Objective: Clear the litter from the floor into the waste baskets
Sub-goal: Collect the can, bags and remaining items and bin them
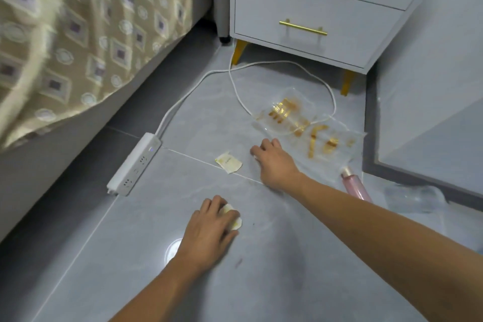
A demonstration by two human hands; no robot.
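Left hand [211, 225], low centre, curls over a small wrapper [233, 217]; right hand [274, 162] curls at the edge of a clear plastic bag [308, 125], centre right, whether pinching can't be told. Both light and flimsy: pinch an edge.

Two bare forearms without sleeves, left hand [209, 227] and right hand [273, 163] both ungloved, no rings, watch or bands showing at fingers or wrists, short plain fingernails
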